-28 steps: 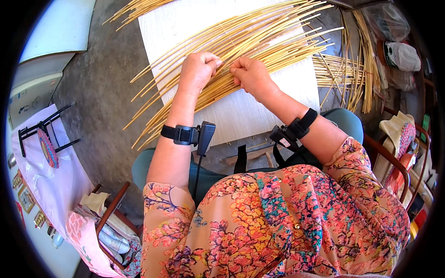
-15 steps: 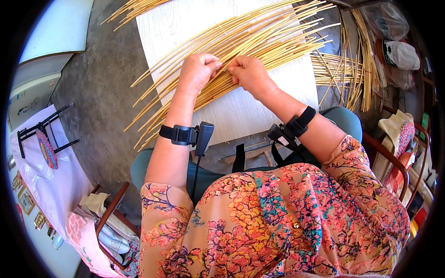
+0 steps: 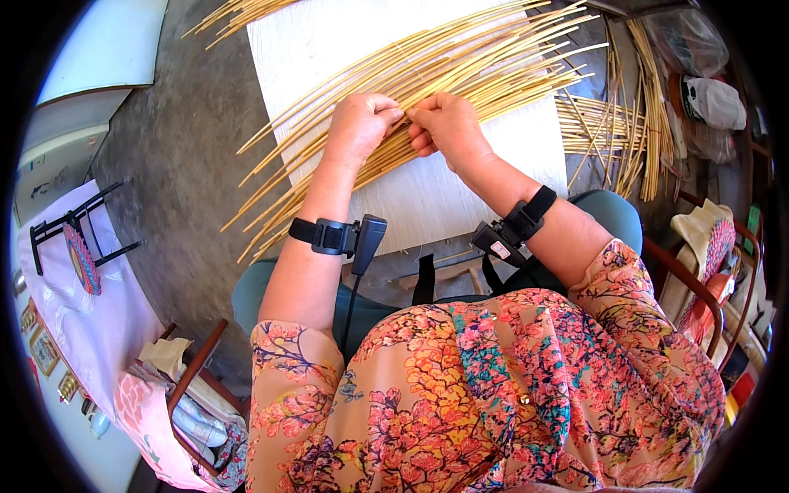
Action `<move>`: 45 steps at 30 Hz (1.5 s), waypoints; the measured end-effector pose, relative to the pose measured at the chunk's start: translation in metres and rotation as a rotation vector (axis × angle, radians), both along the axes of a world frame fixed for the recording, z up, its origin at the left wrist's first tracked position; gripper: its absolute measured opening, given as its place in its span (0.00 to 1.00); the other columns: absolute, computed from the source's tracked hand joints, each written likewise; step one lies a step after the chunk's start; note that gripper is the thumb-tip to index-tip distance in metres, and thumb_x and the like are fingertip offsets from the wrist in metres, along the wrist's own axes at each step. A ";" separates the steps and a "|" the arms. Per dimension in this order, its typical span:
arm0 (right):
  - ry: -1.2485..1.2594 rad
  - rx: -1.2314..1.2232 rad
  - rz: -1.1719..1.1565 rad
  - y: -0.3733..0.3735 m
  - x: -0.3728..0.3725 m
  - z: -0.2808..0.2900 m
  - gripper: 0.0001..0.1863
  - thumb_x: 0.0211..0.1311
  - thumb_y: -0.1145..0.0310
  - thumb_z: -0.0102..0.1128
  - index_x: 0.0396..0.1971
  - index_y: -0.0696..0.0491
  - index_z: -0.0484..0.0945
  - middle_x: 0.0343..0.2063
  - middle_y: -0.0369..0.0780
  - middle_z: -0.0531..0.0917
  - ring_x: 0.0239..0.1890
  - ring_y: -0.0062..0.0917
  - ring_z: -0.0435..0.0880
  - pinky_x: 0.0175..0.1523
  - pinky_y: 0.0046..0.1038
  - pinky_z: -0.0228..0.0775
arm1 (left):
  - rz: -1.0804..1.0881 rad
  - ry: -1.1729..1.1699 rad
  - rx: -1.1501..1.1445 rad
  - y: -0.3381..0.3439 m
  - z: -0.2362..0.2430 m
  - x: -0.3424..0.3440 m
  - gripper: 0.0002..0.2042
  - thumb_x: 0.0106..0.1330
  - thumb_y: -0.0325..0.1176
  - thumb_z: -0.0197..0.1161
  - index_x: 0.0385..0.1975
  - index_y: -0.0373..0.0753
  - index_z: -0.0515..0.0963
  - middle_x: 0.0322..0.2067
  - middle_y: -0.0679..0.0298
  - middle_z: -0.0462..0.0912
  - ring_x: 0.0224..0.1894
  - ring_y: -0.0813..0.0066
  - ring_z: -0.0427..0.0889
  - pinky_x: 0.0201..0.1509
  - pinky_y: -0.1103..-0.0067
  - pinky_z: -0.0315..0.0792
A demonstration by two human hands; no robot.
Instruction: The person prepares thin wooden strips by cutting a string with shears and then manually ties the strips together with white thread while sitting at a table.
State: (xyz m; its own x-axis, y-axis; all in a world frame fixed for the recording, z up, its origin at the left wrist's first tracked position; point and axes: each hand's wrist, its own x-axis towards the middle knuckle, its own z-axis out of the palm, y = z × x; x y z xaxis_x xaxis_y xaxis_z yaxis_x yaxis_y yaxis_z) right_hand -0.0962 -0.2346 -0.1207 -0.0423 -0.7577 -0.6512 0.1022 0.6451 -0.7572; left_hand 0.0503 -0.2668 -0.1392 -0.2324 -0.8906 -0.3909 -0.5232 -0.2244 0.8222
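White-topped table (image 3: 411, 209) bears long, slender, straw-yellow sticks (image 3: 472, 78).

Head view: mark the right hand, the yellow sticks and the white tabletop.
Right hand (image 3: 452, 131), head view: back of the hand.
Yellow sticks (image 3: 491, 78), head view: dense middle of the spread.
White tabletop (image 3: 460, 197), head view: bare near part.

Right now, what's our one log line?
left hand: pinched, over sticks | right hand: pinched, close to left hand | grip contents: unclear | sticks: across table, ends overhanging
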 end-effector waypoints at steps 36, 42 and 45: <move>0.542 -0.855 0.137 -0.040 -0.006 -0.006 0.05 0.56 0.71 0.58 0.28 0.56 0.77 0.25 0.44 0.81 0.29 0.33 0.80 0.37 0.28 0.71 | -0.125 -0.286 -0.428 0.008 0.005 -0.008 0.08 0.53 0.37 0.63 0.22 0.40 0.81 0.20 0.52 0.78 0.25 0.54 0.78 0.30 0.67 0.71; -0.228 -0.563 -0.044 -0.049 -0.024 0.037 0.06 0.67 0.71 0.46 0.32 0.57 0.70 0.30 0.40 0.79 0.30 0.22 0.81 0.42 0.25 0.76 | -0.121 -0.318 -0.459 0.000 0.008 -0.007 0.07 0.54 0.36 0.62 0.25 0.40 0.81 0.22 0.54 0.79 0.27 0.55 0.78 0.32 0.67 0.71; -0.196 -0.693 -0.011 -0.051 -0.035 0.056 0.08 0.68 0.70 0.44 0.32 0.58 0.69 0.30 0.41 0.78 0.27 0.23 0.81 0.39 0.25 0.77 | -0.148 -0.332 -0.543 -0.004 0.009 -0.007 0.07 0.55 0.36 0.61 0.25 0.39 0.80 0.21 0.56 0.79 0.26 0.57 0.78 0.32 0.68 0.71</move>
State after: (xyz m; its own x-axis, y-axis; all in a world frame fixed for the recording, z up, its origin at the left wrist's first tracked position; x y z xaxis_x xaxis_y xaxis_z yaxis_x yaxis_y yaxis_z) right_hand -0.1314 -0.2852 -0.0642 0.0158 -0.9997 -0.0176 0.2815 0.0213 -0.9593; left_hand 0.0429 -0.2704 -0.1305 -0.3119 -0.9495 0.0331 -0.7625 0.2710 0.5875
